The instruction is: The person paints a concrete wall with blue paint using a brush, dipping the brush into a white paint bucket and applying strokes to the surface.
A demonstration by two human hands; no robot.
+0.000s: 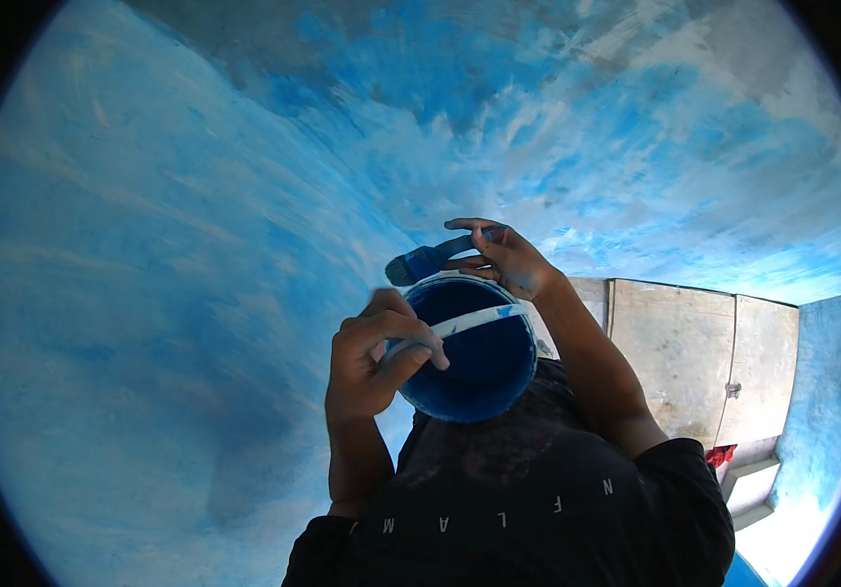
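From here, the left hand (367, 364) is closed around the flat white strap handle (484, 318) of the round, blue-coated bucket (499, 389), which is in front of the person's black short-sleeved shirt (499, 489). The right hand (512, 260) pinches the flat, blue-stained paintbrush (432, 258) at the bucket's far rim, bristles pointing left; contact with the rim cannot be judged. Recommended: hold the bucket level, grip near the bristles, and drain any excess paint against the inner wall.
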